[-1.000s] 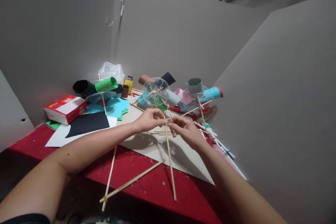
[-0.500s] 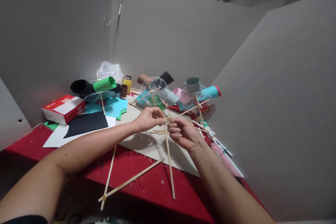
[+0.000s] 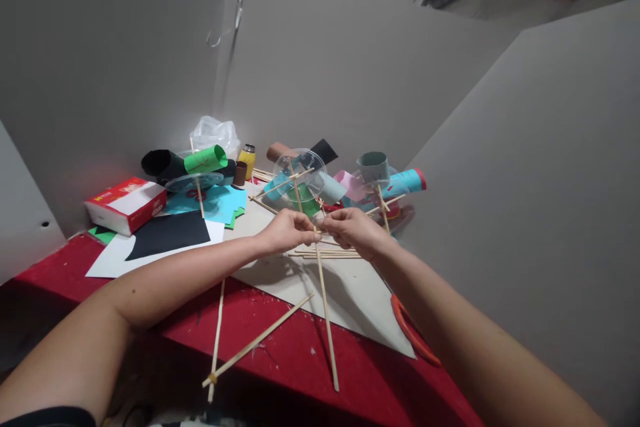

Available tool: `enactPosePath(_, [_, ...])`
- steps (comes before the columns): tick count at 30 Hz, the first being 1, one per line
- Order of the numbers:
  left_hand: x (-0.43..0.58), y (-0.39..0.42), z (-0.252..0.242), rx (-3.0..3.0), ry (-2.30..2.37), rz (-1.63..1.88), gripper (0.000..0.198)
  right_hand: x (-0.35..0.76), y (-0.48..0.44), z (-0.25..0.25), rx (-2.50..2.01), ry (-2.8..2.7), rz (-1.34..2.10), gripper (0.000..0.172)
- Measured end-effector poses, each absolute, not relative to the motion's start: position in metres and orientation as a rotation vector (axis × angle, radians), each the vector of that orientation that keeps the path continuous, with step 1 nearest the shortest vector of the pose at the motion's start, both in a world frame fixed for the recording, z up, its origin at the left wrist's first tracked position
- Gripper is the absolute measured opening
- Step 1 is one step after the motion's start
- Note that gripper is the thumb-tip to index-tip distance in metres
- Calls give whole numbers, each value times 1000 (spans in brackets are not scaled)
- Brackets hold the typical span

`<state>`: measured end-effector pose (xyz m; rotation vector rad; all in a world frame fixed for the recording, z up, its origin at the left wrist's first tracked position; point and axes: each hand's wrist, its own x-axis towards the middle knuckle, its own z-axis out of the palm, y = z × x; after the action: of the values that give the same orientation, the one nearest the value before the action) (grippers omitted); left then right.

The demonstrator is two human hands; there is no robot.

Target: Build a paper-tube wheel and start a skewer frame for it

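Observation:
My left hand (image 3: 287,232) is closed in a pinch around the upper end of a thin wooden stick (image 3: 326,313), which slants down toward the table's front edge. Against its fingertips, my right hand (image 3: 353,228) pinches something at the same spot, too small and covered to make out. Below my left forearm, another wooden stick (image 3: 219,327) hangs down, its upper part hidden by the arm. It crosses a slanting stick (image 3: 265,337), and a yellowish band (image 3: 213,379) binds the two near their lower ends.
Loose sticks (image 3: 330,254) lie on a pale board (image 3: 280,283) over the red tabletop (image 3: 175,310). Behind stand paper tubes on clear plastic discs (image 3: 195,181), including a green tube (image 3: 206,159). A red-white box (image 3: 127,203) is left, an orange handle (image 3: 413,333) right. Grey panels (image 3: 350,67) enclose the table.
My right hand has turned, with its fingers now more stretched toward the left fingertips, and its forearm has swung outward. The view has shifted slightly; the orange handle shows and the right-side pens are hidden.

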<state>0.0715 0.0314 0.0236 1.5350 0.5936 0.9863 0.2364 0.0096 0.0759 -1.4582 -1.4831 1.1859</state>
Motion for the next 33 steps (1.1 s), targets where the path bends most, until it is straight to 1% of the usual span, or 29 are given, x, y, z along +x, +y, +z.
enactPosePath(4, [71,30,25,1548,605,991,17,234,3,80,-1533,-1552,1112,39])
enactPosePath(7, [72,30,23,1555,632,996,17,233,-1,80,-1620,-1617,984,37])
enactPosePath(13, [76,31,15,1677,679,1004,15,220,1,82,-1761,-1855,445,23])
enactPosePath(16, [77,32,10,1779,719,1011,22,214,6,82,-1814,-1956,280,22])
enactPosePath(20, [77,33,6,1855,776,1010,28,211,14,80,-1873,-2078,206,22])
enactPosePath(24, [79,33,4,1836,883,1034,28,211,17,76,-1857,-2197,138,21])
enactPosePath(30, [79,39,3,1790,925,1018,31,217,10,68,-1656,-2380,-40,20])
enactPosePath(33, [77,38,4,1771,909,1013,26,223,7,64,-1526,-2477,-80,24])
